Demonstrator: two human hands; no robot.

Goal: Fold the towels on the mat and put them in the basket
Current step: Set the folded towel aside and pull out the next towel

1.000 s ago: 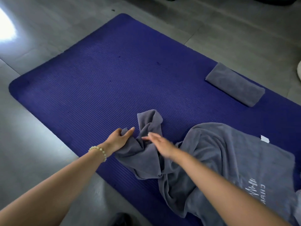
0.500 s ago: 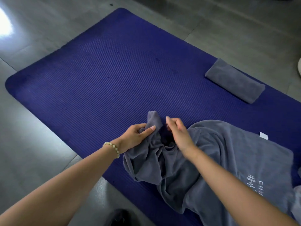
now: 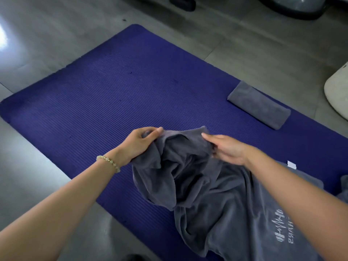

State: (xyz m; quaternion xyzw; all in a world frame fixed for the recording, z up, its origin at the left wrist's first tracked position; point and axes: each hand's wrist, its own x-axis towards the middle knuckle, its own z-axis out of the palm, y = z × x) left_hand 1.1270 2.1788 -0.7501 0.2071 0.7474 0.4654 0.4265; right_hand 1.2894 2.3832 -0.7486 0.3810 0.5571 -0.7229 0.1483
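A large crumpled grey towel [image 3: 216, 194] with white lettering lies on the blue mat [image 3: 116, 95] at the lower right. My left hand [image 3: 137, 143] pinches its upper left edge, raised off the mat. My right hand [image 3: 226, 149] grips the same edge a little to the right, fingers extended over the cloth. A folded grey towel [image 3: 259, 105] rests on the mat's far right side. A pale rounded object [image 3: 337, 91], possibly the basket, shows at the right frame edge.
Grey tiled floor [image 3: 244, 44] surrounds the mat. Dark objects [image 3: 182, 3] stand at the top edge. Another grey cloth [image 3: 343, 187] peeks in at the right edge. A white tag [image 3: 291, 164] sticks out from the large towel.
Both hands moved up and apart along the towel's edge, lifting and spreading the bunched corner. The left hand now pinches the cloth.
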